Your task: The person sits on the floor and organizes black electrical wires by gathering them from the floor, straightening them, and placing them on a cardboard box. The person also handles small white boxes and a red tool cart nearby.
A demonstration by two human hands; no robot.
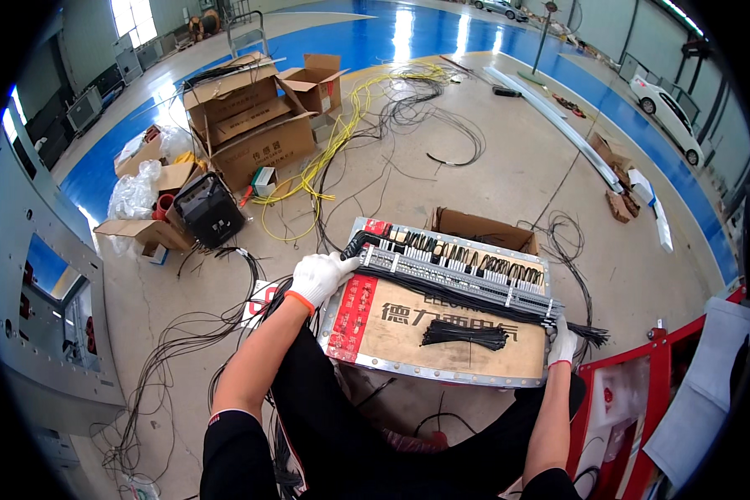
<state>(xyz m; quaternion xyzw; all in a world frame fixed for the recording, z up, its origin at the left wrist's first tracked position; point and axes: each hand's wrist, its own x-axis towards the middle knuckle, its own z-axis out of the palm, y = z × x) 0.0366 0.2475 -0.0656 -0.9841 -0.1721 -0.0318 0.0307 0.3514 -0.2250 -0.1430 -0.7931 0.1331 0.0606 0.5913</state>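
Here's the left hand [321, 280], gloved, at the strip's left end, its exact grip impossible to tell; the metal strip [462, 272] and black wires [450, 288] lie across the box [383, 321], above the zip ties [464, 335]. Best keep those wires parallel, ends steady! The right hand [563, 342] waits by the right end, finger closure unclear.

floor [508, 175]: pale, with a super shiny blue band [354, 33] far off
window [133, 21]: bright, far left
wall [604, 25]: greyish, far right
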